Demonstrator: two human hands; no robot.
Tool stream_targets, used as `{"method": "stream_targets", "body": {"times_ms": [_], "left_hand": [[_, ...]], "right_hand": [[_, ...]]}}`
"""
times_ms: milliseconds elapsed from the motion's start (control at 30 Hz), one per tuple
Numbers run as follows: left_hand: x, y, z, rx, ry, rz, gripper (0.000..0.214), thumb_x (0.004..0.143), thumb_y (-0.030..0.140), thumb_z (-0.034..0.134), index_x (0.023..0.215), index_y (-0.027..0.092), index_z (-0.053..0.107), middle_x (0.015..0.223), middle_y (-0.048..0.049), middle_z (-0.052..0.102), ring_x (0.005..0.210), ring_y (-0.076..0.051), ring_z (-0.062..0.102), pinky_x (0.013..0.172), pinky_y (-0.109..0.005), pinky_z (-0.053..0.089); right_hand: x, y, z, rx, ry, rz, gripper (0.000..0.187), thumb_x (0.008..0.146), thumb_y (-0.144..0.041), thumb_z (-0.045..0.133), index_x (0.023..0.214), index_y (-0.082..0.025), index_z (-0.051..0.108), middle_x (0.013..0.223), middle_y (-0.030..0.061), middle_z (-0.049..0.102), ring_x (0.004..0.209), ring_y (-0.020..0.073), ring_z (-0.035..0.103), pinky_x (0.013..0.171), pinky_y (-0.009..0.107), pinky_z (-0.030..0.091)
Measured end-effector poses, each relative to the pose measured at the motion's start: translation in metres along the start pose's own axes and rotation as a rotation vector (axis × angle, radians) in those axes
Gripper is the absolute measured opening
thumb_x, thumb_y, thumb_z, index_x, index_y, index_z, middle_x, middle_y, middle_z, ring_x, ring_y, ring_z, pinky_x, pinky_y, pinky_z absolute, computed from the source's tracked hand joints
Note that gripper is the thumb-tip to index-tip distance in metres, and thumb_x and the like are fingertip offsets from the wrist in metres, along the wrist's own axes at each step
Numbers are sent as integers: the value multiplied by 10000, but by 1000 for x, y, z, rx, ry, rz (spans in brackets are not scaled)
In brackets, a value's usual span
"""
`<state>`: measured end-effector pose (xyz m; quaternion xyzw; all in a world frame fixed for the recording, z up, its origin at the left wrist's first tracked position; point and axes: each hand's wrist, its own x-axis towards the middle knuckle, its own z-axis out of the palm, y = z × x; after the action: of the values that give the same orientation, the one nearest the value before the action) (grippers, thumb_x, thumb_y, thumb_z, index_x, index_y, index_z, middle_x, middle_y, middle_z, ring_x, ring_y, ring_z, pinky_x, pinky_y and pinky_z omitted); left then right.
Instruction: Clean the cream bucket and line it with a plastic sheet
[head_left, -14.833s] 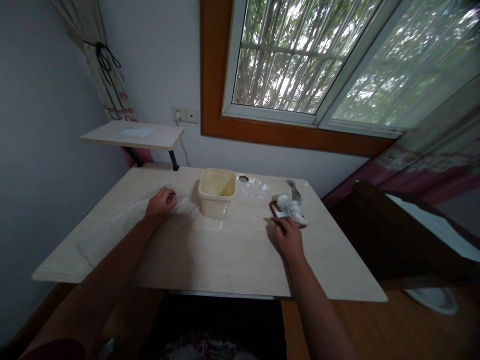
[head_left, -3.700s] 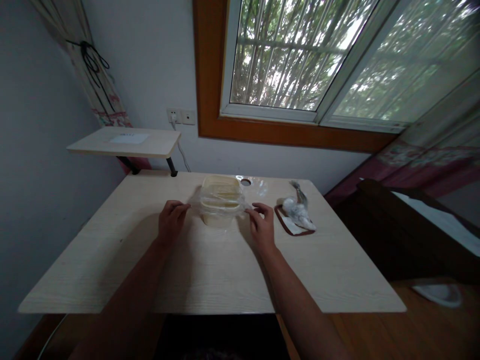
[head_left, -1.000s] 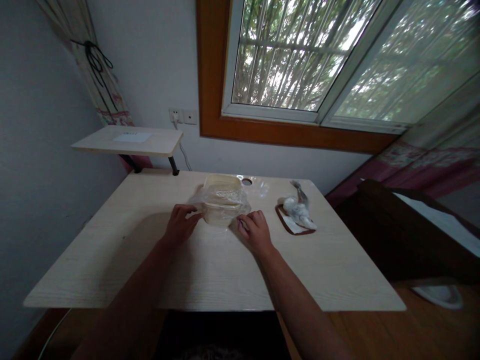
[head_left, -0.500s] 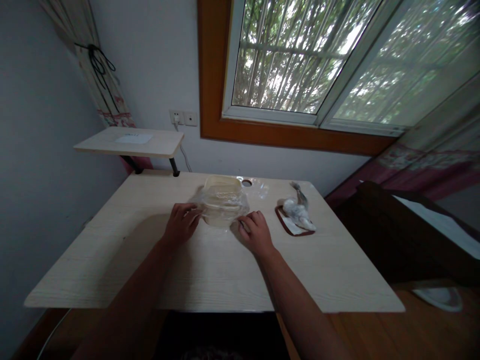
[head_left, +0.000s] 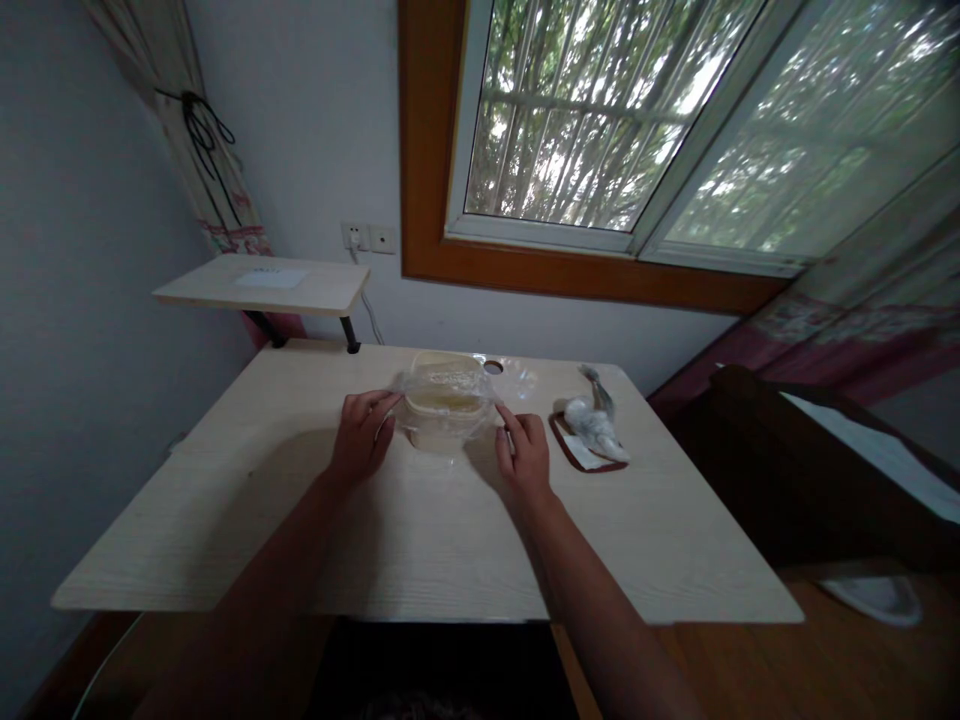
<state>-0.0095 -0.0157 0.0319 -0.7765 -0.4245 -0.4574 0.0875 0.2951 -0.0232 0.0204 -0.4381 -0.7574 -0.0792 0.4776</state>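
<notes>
A pale yellow, rounded plastic container (head_left: 446,365) stands near the back of the desk. Clear plastic film (head_left: 450,402) lies wrinkled across its front part, stretched between my two hands. My left hand (head_left: 363,436) grips the film's left edge at the fingertips, with the thumb low beside the container. At the opposite side, my right hand (head_left: 523,452) has its index fingertip on the film's right edge, the other fingers curled. How the fingertips grip the thin film is hard to make out.
Right of my hands, a brown-rimmed tray (head_left: 581,460) holds a crumpled clear plastic bundle (head_left: 596,425). A small raised shelf (head_left: 322,285) with a paper (head_left: 271,278) stands at the back left. Near the rear edge is a cable hole (head_left: 493,367) in the desk (head_left: 442,560).
My right hand has shifted slightly up and right, its index finger straightening along the film's edge. The left hand's fingers have moved up a little, and the film is drawn wider over the container.
</notes>
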Motion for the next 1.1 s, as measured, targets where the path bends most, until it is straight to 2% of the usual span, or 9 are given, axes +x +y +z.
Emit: {"method": "stream_targets", "body": {"times_ms": [133,267,367,467,567,667,767,933,1100], "left_hand": [[16,0,2,-55,-37,-51,396,1014,281,412,1363,197,579,1214,-129,628,1130,-244,542,997,-441,428],[32,0,0,-126,-43,-35,379,1017,269,399,1328,201,605,1139,-110,673,1040,-237,571,953,-437,453],[42,2,-3,-133,-51,-68,355,1013,284,417,1263,208,657,1036,-93,676,967,-234,570,915,-433,467],[53,4,-3,-174,-30,-158,340,1003,323,448,1190,209,708,944,-69,634,935,-217,573,890,-401,486],[62,5,0,-275,-16,-279,328,982,351,488,1138,204,736,908,-51,613,870,-185,599,806,-337,509],[68,2,5,-318,-20,-370,322,961,345,511,1128,199,744,892,-43,636,816,-168,617,766,-311,513],[71,-3,10,-316,-33,-413,337,953,322,501,1162,198,736,962,-62,697,865,-184,648,837,-339,523],[78,-8,14,-362,-79,-484,334,939,345,521,1151,205,738,1159,-86,739,1072,-232,666,986,-391,512],[88,-10,17,-434,-136,-535,312,931,359,537,1101,206,749,1161,-93,741,1098,-241,662,1008,-412,505]], "right_hand": [[13,-3,-5,29,-3,70,468,969,-219,498,1428,-269,577,1003,87,551,928,238,550,832,419,495],[29,-9,-10,83,-4,89,399,976,-224,509,1347,-274,648,1014,89,564,918,226,573,808,402,517],[40,-13,-11,139,3,83,359,975,-219,523,1292,-282,680,1169,114,599,963,227,603,836,413,538],[48,-15,-9,176,0,96,324,983,-228,524,1251,-284,697,1297,117,605,1048,241,614,917,449,534],[52,-14,-3,182,5,133,274,995,-264,527,1179,-268,729,1186,106,669,1069,249,611,924,449,532],[56,-10,3,198,0,209,248,997,-319,541,1082,-248,764,1066,97,707,1005,245,616,803,392,556],[60,-6,6,217,-7,268,262,992,-363,553,1015,-234,781,1008,93,726,939,236,620,718,356,541],[64,4,11,240,-38,329,287,963,-429,585,897,-236,785,914,70,745,861,225,638,754,368,510],[63,10,17,243,-70,382,333,941,-466,606,749,-233,747,795,44,730,754,205,625,749,359,478]]}}
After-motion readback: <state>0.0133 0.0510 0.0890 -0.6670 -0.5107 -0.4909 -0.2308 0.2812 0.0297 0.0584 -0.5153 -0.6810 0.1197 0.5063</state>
